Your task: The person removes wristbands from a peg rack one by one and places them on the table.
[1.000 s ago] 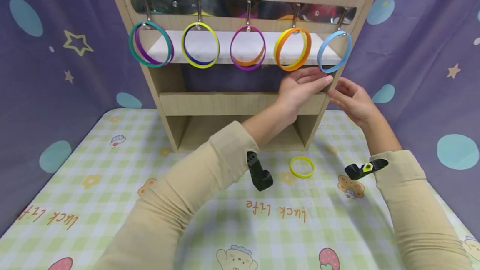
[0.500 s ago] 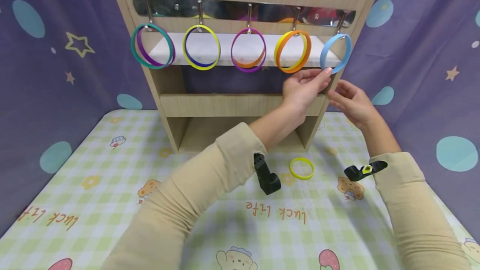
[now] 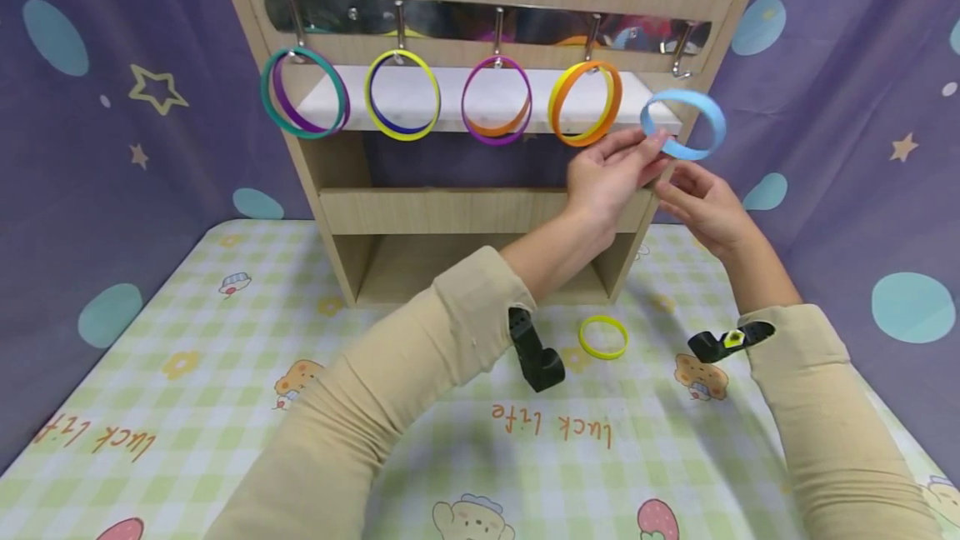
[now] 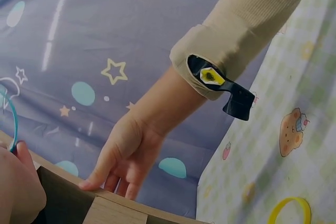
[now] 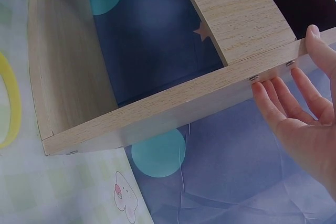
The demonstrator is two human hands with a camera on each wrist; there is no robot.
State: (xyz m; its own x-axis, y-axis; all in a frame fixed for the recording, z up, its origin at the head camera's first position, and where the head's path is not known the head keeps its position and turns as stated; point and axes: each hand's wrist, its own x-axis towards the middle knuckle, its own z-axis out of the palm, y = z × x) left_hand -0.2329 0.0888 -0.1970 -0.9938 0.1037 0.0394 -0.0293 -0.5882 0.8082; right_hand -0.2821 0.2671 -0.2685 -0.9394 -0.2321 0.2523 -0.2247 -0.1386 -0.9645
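The panel blocked passage between the hands; access to the end hook was free above the band.

A light-blue band tilts, pinched, below the rightmost hook.

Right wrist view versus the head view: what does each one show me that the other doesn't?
Only the right wrist view shows the small metal fittings on the outer face of the rack's side, by the right hand's fingertips.

Only the head view shows the left hand pinching the light blue band below the bare rightmost hook, plus two bands hanging on each of the other four hooks.

Both show the right hand touching the rack's side, and the loose yellow band on the tablecloth.
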